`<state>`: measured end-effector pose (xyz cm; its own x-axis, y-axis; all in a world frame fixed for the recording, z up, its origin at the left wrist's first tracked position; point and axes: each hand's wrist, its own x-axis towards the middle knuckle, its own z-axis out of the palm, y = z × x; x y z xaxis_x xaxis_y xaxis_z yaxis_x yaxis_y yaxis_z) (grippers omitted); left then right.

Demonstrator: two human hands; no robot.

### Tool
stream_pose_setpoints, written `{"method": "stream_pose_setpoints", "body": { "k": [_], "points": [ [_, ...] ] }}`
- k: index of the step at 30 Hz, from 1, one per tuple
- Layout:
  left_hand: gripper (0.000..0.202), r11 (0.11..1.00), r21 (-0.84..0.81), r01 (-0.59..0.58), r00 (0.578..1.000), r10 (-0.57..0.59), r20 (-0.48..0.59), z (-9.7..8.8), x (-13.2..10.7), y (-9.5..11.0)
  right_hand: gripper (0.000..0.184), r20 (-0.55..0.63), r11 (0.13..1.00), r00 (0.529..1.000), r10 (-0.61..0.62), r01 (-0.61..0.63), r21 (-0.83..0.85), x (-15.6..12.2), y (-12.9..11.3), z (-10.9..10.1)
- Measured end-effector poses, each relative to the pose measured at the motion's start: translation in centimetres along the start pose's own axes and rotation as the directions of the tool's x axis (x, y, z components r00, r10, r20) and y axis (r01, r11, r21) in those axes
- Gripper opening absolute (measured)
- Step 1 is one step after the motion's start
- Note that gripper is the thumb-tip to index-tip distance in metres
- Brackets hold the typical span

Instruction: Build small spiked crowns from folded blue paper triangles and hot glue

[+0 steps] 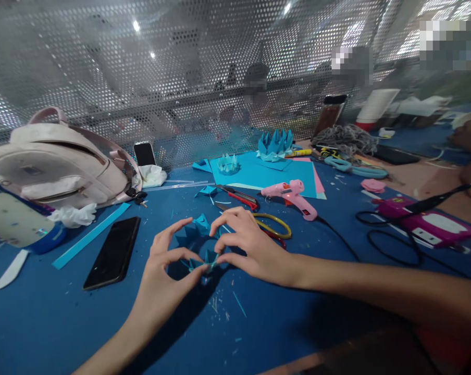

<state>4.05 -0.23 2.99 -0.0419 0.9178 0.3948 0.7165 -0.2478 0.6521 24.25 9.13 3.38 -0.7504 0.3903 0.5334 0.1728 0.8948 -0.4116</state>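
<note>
Between my two hands is a ring of folded blue paper with pointed tips, low over the blue table. My left hand pinches its near edge from the left, thumb and forefinger meeting on the paper. From the right, my right hand pinches the same near edge, its other fingers curved over the ring's right side and hiding part of it. Just beyond lie a small folded blue piece and red-handled scissors or a cutter. A pink glue gun rests to the right.
On the left are a black phone, a blue paper strip, a white plastic knife and a pale backpack. Behind, blue sheets carry a paper crown shape. A purple power strip with black cable lies right.
</note>
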Motion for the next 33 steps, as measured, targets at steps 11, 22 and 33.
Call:
{"method": "stream_pose_setpoints", "body": {
  "k": [11,22,33],
  "points": [
    [0.089,0.867,0.293,-0.403,0.845,0.476,-0.244,-0.8,-1.2,-0.2,0.020,-0.109,0.903,0.922,-0.371,0.331,-0.273,-0.7,2.8,0.1],
    [0.066,0.793,-0.510,0.333,0.874,-0.056,0.483,-1.4,0.6,-4.4,0.024,-0.129,0.910,0.927,-0.352,0.306,-0.281,-0.6,3.4,0.3],
    [0.014,0.909,-0.359,0.213,0.912,-0.054,0.405,-1.9,0.4,-3.1,0.024,0.377,0.954,0.887,-0.266,0.297,-0.026,0.9,3.8,-2.6]
  ]
}}
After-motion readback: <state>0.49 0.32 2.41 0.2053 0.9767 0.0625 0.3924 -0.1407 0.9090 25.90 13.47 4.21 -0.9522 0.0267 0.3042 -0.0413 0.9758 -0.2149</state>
